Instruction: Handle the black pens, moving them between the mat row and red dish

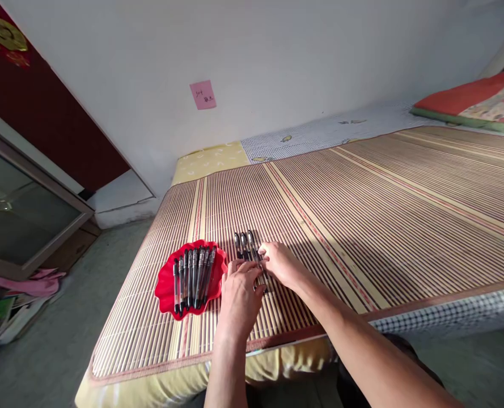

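Observation:
Three black pens [244, 243] lie side by side on the bamboo mat [362, 204], their lower ends hidden under my hands. My left hand [240, 297] rests palm down over them, fingers spread onto the pens. My right hand [280, 263] comes in from the right, its fingertips pinched at the rightmost pen. Just to the left of my hands, a red scalloped plate [163, 286] holds several black pens [192, 277] laid in a row.
The mat covers a bed with a yellow mattress edge [183, 385] near me. A folded red and green quilt [473, 102] lies at the far right. A pink note [203, 94] sticks on the white wall. Glass door and clutter stand on the floor at left.

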### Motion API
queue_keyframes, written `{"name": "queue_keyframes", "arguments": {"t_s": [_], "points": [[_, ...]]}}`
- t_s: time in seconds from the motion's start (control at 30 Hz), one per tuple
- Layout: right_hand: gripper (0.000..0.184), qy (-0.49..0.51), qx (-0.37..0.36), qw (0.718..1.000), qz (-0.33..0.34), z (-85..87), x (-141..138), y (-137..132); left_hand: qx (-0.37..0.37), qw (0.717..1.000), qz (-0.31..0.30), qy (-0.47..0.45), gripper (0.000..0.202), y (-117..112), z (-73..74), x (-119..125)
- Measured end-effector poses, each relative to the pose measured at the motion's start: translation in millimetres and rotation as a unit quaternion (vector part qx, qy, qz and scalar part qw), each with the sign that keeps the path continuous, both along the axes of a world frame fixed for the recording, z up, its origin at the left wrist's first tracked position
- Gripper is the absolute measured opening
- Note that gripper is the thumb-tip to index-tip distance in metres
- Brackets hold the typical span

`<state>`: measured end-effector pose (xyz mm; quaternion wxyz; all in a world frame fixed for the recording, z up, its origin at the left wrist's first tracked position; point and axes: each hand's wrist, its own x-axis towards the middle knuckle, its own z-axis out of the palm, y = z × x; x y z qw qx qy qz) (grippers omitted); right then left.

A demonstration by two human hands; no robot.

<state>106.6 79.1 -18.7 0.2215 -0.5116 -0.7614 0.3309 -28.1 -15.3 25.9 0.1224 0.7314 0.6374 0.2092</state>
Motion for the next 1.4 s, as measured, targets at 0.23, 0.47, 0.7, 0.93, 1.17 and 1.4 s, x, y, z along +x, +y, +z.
{"name": "queue_keyframes", "arguments": {"t_s": [0.23, 0.47, 0.7, 0.93, 1.17, 1.4], "points": [[0.014, -0.021, 0.029, 0.999, -0.021, 8.2, -3, -5, 0.000, 1.000, -0.005, -0.006, 0.023, 2, -0.7, -3], [0.015, -0.035, 0.004, 0.999, -0.028, 18.1, -4, -10, 0.004, 1.000, -0.007, 0.001, 0.022, 2, -0.6, -6], [0.013, -0.042, -0.001, 0.998, -0.038, 22.5, -5, -12, 0.003, 1.000, -0.008, -0.016, 0.022, 0, 0.4, -6], [0.015, -0.026, 0.000, 0.999, -0.022, 20.2, -3, -13, 0.030, 0.999, -0.023, -0.027, 0.027, 2, -4.4, -9], [0.007, -0.025, 0.022, 0.999, -0.018, 18.4, -3, -9, 0.053, 0.997, -0.031, -0.037, 0.029, 3, -9.3, -11], [0.020, 0.019, -0.021, 1.000, 0.007, 16.8, 3, -12, 0.077, 0.993, -0.005, -0.094, 0.027, 2, 0.3, -10]]}}
